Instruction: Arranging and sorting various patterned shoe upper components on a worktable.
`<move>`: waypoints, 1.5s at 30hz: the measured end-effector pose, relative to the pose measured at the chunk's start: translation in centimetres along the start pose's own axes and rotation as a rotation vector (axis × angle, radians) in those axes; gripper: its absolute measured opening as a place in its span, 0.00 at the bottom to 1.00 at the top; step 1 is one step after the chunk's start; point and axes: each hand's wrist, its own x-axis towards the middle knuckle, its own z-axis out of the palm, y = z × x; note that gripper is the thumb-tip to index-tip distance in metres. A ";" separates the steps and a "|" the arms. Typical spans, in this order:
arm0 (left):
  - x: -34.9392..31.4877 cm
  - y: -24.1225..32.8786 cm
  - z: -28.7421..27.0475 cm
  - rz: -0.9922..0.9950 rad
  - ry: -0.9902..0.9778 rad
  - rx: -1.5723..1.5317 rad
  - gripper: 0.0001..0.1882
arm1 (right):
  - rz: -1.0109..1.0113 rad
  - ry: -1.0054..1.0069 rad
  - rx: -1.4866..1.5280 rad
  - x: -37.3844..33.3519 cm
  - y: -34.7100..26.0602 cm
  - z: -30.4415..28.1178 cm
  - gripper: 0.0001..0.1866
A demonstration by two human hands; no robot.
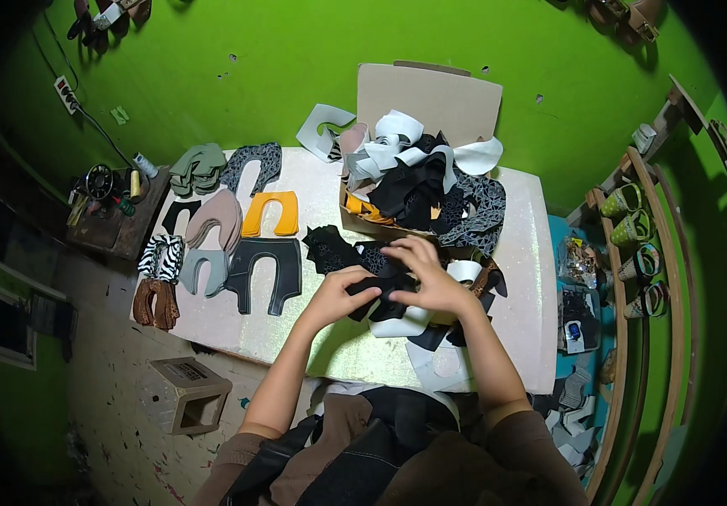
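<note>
My left hand [336,297] is closed on a black piece of cut material [372,305], its thumb pressed on top. Opposite it, my right hand [429,285] has its thumb on the same dark material, with its fingers bent over the far side. Both thumbs point toward each other. Beneath and behind the hands lie more black patterned pieces [334,250]. A white piece [400,324] shows just under them. Beyond the hands stands a cardboard box [427,97] heaped with black, white, grey and orange cut pieces; its flap is raised against the wall.
Sorted U-shaped pieces lie on the table's left: orange [271,213], black [264,268], pink [214,221], green [198,170], zebra-striped [160,257] and brown [156,304]. A sewing machine [100,183] stands farther left. A stool [184,395] is on the floor. Shoes hang on a wooden rack [623,337] at right.
</note>
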 end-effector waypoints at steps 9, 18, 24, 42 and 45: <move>-0.3 0.2 -1.9 -0.233 0.070 -0.094 0.11 | 0.011 -0.202 0.318 1.8 0.7 0.4 0.15; -2.1 -3.0 -3.8 -0.468 -0.021 -1.500 0.14 | 0.378 -0.023 1.054 3.0 1.5 4.2 0.13; -2.6 -5.3 -8.6 -0.516 -0.053 -1.757 0.16 | 0.387 0.277 1.752 6.5 -0.4 12.2 0.14; -7.5 -21.7 -43.6 -0.694 0.420 -0.370 0.18 | 0.615 0.126 1.106 35.5 -10.2 33.1 0.10; -4.1 -23.4 -48.5 -0.442 0.446 0.073 0.16 | 0.541 0.150 0.965 41.1 -9.8 34.2 0.11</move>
